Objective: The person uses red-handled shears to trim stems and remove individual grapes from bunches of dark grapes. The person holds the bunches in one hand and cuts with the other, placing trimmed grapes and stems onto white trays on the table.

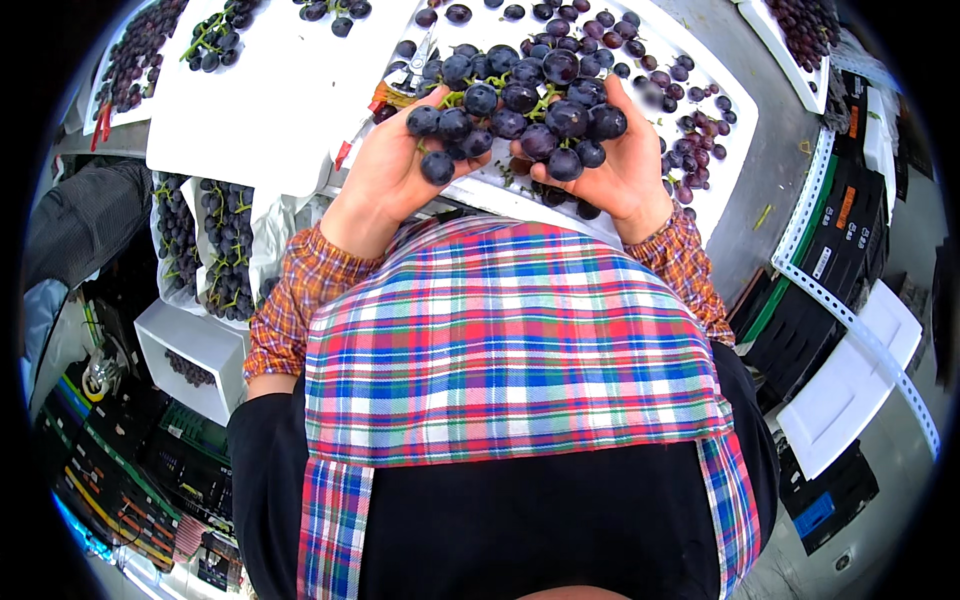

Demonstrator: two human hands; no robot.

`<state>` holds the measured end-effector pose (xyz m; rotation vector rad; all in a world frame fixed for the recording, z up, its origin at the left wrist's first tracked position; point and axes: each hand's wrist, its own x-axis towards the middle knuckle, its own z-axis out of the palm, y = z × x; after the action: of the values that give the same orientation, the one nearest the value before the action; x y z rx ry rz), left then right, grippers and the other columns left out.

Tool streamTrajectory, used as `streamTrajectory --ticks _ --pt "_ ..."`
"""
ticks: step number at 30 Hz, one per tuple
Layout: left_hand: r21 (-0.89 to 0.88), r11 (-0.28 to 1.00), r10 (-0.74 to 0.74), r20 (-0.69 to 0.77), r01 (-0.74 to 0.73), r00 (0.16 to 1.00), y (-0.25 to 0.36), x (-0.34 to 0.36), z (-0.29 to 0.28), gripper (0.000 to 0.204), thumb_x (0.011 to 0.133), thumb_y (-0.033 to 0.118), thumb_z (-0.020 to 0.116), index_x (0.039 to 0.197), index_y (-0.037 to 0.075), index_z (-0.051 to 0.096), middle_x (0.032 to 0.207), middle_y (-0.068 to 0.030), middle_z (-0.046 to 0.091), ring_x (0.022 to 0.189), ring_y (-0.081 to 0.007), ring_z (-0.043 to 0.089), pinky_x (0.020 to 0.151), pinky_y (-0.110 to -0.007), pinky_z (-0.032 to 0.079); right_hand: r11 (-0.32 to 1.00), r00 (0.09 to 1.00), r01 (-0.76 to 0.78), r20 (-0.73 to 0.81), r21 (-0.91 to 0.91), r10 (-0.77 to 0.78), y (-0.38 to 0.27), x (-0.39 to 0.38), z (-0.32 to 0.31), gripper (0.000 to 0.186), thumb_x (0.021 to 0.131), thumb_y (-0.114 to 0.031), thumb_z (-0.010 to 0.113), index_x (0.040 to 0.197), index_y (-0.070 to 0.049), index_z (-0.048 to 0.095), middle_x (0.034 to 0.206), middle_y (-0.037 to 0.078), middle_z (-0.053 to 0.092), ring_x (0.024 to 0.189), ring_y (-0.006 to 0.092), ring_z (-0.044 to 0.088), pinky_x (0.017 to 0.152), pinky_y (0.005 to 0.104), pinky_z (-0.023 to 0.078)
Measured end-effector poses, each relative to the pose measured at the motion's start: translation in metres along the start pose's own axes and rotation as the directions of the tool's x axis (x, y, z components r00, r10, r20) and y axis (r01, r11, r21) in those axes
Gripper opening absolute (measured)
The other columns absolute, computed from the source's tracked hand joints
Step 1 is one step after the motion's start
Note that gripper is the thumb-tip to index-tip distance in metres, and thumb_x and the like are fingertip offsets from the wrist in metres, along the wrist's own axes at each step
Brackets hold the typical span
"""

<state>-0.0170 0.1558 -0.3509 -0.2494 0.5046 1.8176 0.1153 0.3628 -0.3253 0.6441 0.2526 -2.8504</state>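
Observation:
A bunch of large dark purple grapes (520,97) with green stems spans both my hands, held up over a white tray (725,195). My left hand (398,160) cups its left end, fingers curled underneath and partly hidden by the fruit. Around the right end is my right hand (630,160), its thumb up along the side. Loose grapes (700,150) lie scattered on the tray beyond and to the right. Just past my left hand rest small snips (420,58) with their metal blades showing, next to something yellow and red that the hand partly covers.
At left is a white board (270,110) with grape bunches (213,40) at its far edge. Below it stands a paper-lined crate of grapes (228,245) and a white box (195,355). Black crates (835,250) and a white lid (850,385) are at right. Another person's dark-clothed limb (90,220) is at far left.

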Motion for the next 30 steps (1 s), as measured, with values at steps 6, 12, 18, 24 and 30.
streamTrajectory --ticks 6,12,18,24,30 --pt "-0.024 1.000 0.003 -0.023 -0.003 1.000 -0.002 -0.001 0.006 0.036 0.101 0.023 0.042 0.129 0.000 0.045 0.121 -0.0171 0.056 0.105 -0.0290 0.060 0.090 -0.049 0.052 0.998 0.998 0.052 0.022 0.046 -0.053 -0.005 0.003 -0.011 0.064 0.096 -0.053 0.040 0.140 -0.007 0.037 0.136 0.021 0.045 0.117 0.0452 0.050 0.086 0.0594 0.047" --pt "0.146 0.989 0.032 -0.076 -0.020 0.997 0.001 -0.001 0.010 0.035 0.100 0.023 0.045 0.125 -0.002 0.049 0.115 -0.0151 0.060 0.100 -0.0248 0.063 0.085 -0.043 0.055 0.998 0.988 -0.030 0.151 0.046 0.023 -0.007 -0.001 -0.019 0.072 0.096 -0.055 0.038 0.145 -0.006 0.026 0.142 0.028 0.034 0.123 0.0524 0.041 0.087 0.0620 0.048" --pt "0.565 0.817 0.121 0.027 -0.115 0.992 0.020 0.013 0.042 0.037 0.098 0.024 0.049 0.123 -0.003 0.052 0.114 -0.0132 0.062 0.094 -0.0173 0.065 0.078 -0.030 0.055 0.956 0.943 -0.127 0.330 0.264 0.034 -0.004 -0.004 -0.022 0.077 0.094 -0.057 0.042 0.146 -0.004 0.022 0.143 0.033 0.028 0.124 0.0567 0.037 0.092 0.0676 0.042" --pt "0.762 0.634 0.077 0.111 -0.134 0.991 0.032 0.049 0.054 0.037 0.097 0.026 0.051 0.121 -0.003 0.053 0.112 -0.0096 0.062 0.099 -0.0143 0.063 0.083 -0.024 0.052 0.953 0.944 -0.031 0.322 0.302 -0.071 -0.008 -0.017 -0.025 0.081 0.093 -0.061 0.038 0.146 -0.003 0.021 0.144 0.030 0.028 0.127 0.0560 0.033 0.093 0.0673 0.042" --pt "0.758 0.649 0.025 0.075 -0.073 0.997 0.030 0.086 0.057 0.022 0.097 0.023 0.051 0.095 0.004 0.062 0.088 -0.0029 0.064 0.078 -0.0086 0.058 0.070 -0.022 0.047 0.942 0.957 0.030 0.263 0.334 -0.123 -0.009 -0.028 -0.036 0.084 0.091 -0.061 0.044 0.146 -0.002 0.023 0.145 0.027 0.029 0.128 0.0519 0.035 0.096 0.0669 0.038"
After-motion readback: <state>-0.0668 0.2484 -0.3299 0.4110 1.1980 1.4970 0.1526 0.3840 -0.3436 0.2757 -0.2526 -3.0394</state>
